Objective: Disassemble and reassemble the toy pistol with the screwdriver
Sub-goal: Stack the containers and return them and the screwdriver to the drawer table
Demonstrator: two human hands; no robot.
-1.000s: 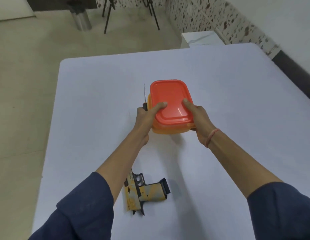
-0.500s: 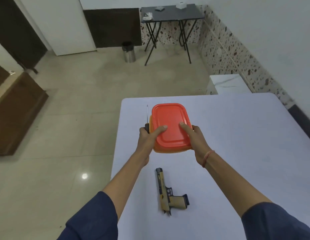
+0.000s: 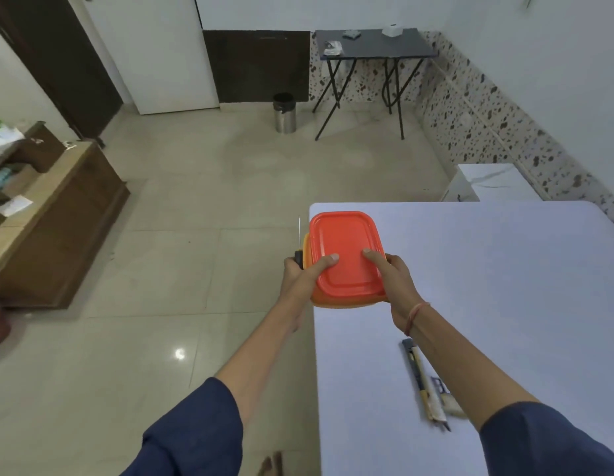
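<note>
An orange box with a red lid (image 3: 343, 255) hangs at the left edge of the white table (image 3: 504, 269), gripped from both sides. My left hand (image 3: 303, 274) holds its left side, thumb on the lid, and also holds the screwdriver (image 3: 299, 243) against the box, its thin shaft pointing away from me. My right hand (image 3: 394, 280) holds the right side, thumb on the lid. The tan and black toy pistol (image 3: 427, 389) lies on the table near me, partly hidden under my right forearm.
Tiled floor lies to the left of the table. A wooden cabinet (image 3: 58, 214) stands at far left, a steel bin (image 3: 285, 113) and a dark folding table (image 3: 370, 46) at the back wall, a white box (image 3: 494, 183) behind the table's far edge.
The view has swung left and up, so the table has slid to the right of the frame. Both hands still hold the box and screwdriver; the box now reaches the table's left edge.
</note>
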